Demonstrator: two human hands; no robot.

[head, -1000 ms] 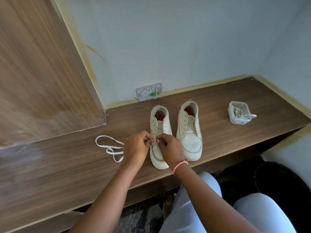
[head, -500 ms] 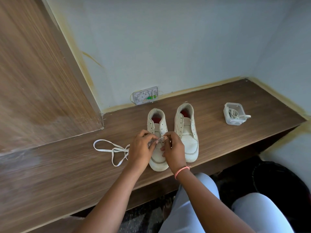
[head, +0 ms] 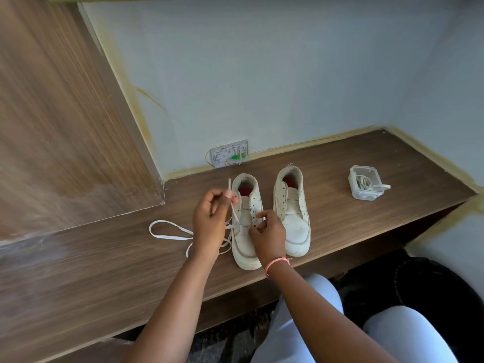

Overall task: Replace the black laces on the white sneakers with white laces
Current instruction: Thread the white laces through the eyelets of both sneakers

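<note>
Our right hand [head: 267, 233] rests curled on the left sneaker [head: 246, 224] near the desk's [head: 104, 271] front edge, gripping its eyelet flap. Left hand [head: 209, 221], earlier beside it, has lifted, pinching the white lace [head: 167, 230]. Farther right, a clear plastic box [head: 364, 183] holds another lace.

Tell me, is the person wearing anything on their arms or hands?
Both arms are bare, with no sleeves in view. The right wrist has a thin pink-orange band with a small loose end sticking out. The left hand and right hand have no gloves, and I see no rings or watch. Below the arms, light grey trousers cover the knees.
</note>
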